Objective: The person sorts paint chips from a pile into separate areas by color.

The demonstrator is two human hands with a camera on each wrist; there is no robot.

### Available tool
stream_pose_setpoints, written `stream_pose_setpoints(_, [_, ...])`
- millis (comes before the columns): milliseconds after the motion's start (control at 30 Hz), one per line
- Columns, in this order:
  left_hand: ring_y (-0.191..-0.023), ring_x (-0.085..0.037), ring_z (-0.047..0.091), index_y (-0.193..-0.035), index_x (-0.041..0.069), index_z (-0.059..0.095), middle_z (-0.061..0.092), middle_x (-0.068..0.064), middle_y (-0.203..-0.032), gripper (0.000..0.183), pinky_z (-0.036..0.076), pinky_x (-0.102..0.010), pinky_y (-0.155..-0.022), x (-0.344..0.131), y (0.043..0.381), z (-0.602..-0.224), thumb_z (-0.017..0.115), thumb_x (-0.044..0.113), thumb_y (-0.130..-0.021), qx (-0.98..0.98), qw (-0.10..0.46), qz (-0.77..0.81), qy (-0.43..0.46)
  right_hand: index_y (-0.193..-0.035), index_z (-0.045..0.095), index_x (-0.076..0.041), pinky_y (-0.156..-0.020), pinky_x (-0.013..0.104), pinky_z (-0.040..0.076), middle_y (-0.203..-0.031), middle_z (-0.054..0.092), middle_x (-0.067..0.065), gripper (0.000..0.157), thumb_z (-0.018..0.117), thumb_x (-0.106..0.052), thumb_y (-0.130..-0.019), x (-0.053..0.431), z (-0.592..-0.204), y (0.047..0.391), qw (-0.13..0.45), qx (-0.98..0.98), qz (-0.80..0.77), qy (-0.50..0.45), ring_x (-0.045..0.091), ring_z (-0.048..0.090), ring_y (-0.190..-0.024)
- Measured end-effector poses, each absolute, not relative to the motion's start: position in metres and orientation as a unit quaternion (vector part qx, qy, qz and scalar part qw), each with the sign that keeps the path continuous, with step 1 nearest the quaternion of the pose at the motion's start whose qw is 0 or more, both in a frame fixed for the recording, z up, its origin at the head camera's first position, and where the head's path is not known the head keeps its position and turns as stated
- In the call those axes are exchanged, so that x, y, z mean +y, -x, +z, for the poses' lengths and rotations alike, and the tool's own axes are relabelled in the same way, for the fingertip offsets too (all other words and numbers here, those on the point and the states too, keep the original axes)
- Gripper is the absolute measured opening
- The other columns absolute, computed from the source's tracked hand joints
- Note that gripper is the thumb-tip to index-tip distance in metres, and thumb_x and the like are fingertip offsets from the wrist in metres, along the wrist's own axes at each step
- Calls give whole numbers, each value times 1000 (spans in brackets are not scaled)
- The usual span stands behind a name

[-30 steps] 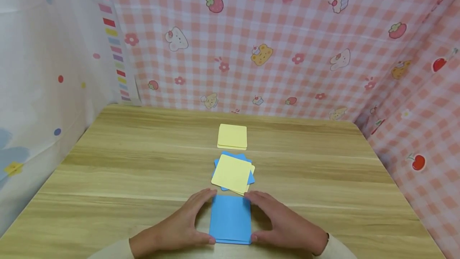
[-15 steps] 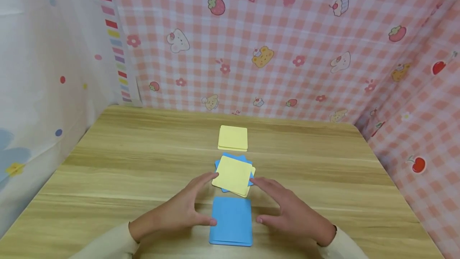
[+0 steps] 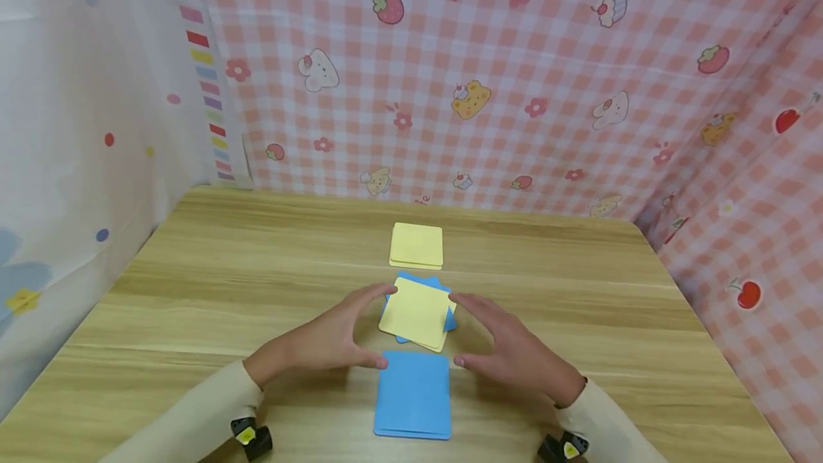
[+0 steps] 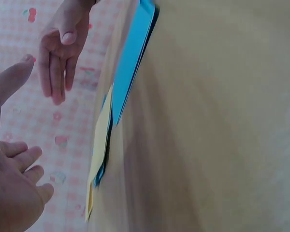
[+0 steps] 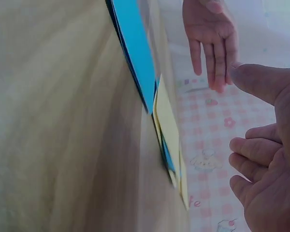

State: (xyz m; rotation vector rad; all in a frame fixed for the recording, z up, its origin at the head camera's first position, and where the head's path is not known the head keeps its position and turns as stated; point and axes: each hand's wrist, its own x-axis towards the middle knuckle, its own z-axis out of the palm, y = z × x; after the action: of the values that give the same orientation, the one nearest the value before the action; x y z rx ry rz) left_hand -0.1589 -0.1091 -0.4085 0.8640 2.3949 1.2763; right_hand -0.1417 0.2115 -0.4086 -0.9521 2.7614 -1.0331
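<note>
While the twisted pile of square, round-cornered yellow and blue cards lies flat: you have it between your left hand and your right hand, its corners jutting several ways because the cards are turned against one another.
Facing palms: turned inward from opposite sides, they put both side edges of that pile within your reach at once, which is probably why you hold them so far apart.
Blue stack: the neat stack of square blue cards lies nearer your wrists, just behind the twisted pile; its edges nearly match, so it probably needs little attention.
Yellow stack: the stack of square yellow cards lies beyond your fingertips, apart from the pile, a lower edge peeking out on your side.
Left hand: spread, thumb well away from the fingers, pinching nothing; its fingertips point forward and inward over the pile's near side.
Right hand: a mirror of the left, spread and bearing nothing.
Height: both wrist views show air between your hands and the cards, so both hover above the counter.
Forearms: your cream sleeves slant inward, bringing your fingertips towards each other.
</note>
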Motion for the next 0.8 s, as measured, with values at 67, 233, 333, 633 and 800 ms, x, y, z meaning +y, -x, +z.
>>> stream_pose_setpoints(67, [-150,-27,24,-160,27,24,26,-1,-164,102,28,-60,-116,-110,165,-409,87,35,-80,834,144,436,-306,-155,40,-13,-107,57,43,-154,46,7,83,84,-24,-86,212,-412,147,22,893,-334,300,31,43,-141])
stream_pose_setpoints(233, [-150,-25,22,-161,28,22,22,0,-165,103,28,-58,-117,-111,180,-414,86,36,-81,835,153,418,-322,-155,41,-10,-109,58,41,-154,46,9,83,84,-26,-86,213,-419,158,31,895,-341,286,34,42,-142])
stream_pose_setpoints(333, [-151,-26,22,-162,23,21,20,-3,-166,102,29,-58,-117,-112,191,-416,85,33,-83,833,170,410,-331,-154,41,-9,-111,57,40,-154,46,10,84,85,-26,-85,211,-422,163,33,898,-338,281,34,42,-142])
stream_pose_setpoints(633, [-150,-32,21,-161,10,21,22,-12,-165,102,26,-58,-119,-112,219,-427,83,34,-83,834,199,374,-353,-157,37,-9,-115,54,35,-156,42,10,94,88,-30,-80,202,-434,172,82,911,-333,228,32,37,-144])
stream_pose_setpoints(800, [-151,-30,21,-160,8,22,23,-11,-164,103,23,-52,-121,-110,231,-434,84,32,-81,840,196,349,-367,-157,34,-7,-117,51,33,-157,39,10,100,89,-34,-78,198,-438,178,95,917,-321,218,30,35,-145])
